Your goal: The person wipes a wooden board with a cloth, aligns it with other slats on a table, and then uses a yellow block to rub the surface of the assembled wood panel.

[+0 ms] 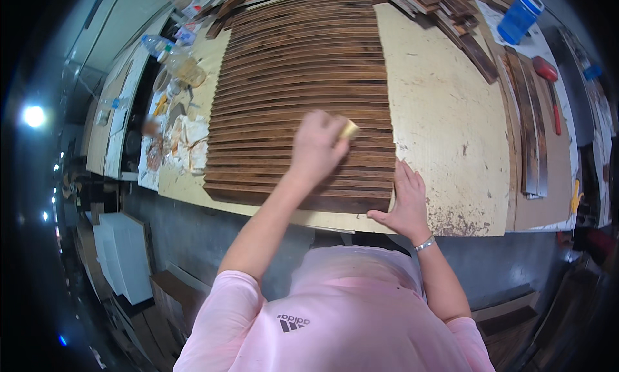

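A large stack of dark brown wooden slats [296, 69], ridged in parallel rows, lies across the table in front of me. On its near part, right of the middle, my left hand [316, 146] is closed around a small pale-yellow pad [349, 129], slightly blurred. The pad looks like a sponge or sanding block; its exact kind does not show. At the near right corner of the slats, my right hand [407, 199] rests with fingers stretched and thumb spread, its fingers along the side edge. It holds nothing.
Beneath the slats is a pale-yellow tabletop [445, 127] with brown stains. Bottles [184, 65] and crumpled white cloth [188, 143] stand and lie at left. Loose dark boards [445, 14] are piled behind. At right are a blue bottle [520, 17], long strips [525, 120] and a red-handled tool [556, 110].
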Available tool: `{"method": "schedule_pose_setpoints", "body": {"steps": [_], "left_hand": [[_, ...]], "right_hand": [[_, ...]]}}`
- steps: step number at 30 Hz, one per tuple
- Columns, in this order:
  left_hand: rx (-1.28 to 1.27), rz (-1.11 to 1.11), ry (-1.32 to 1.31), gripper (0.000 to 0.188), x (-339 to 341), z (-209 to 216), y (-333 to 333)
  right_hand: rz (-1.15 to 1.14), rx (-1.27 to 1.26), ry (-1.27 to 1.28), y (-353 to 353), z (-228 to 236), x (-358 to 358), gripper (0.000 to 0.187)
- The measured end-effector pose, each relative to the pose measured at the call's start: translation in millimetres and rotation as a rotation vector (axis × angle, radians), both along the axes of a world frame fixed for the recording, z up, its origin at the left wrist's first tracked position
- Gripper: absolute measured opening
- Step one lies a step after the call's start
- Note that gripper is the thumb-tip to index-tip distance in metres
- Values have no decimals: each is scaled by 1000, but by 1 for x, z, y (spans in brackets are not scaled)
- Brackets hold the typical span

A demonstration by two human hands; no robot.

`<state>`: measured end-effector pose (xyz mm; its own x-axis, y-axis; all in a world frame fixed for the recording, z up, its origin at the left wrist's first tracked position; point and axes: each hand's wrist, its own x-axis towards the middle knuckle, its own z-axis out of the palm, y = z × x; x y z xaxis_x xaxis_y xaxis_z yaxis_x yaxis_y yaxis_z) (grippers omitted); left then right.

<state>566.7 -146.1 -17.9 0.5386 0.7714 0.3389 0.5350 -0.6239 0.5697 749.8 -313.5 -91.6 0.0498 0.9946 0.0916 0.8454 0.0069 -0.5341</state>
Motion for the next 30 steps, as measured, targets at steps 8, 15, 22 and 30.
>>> {"method": "schedule_pose_setpoints", "body": {"steps": [8,15,22,30], "left_hand": [[223,-189,188,23,46,-8,-4],[244,-253,62,25,65,8,-24],[236,359,195,30,-8,6,-11],[160,-64,44,32,32,-18,-43]], "right_hand": [[9,-8,170,1,-17,0,128],[-10,10,-22,1,7,-5,130],[-10,54,186,-1,-21,3,128],[-34,6,-9,1,11,-5,129]]}}
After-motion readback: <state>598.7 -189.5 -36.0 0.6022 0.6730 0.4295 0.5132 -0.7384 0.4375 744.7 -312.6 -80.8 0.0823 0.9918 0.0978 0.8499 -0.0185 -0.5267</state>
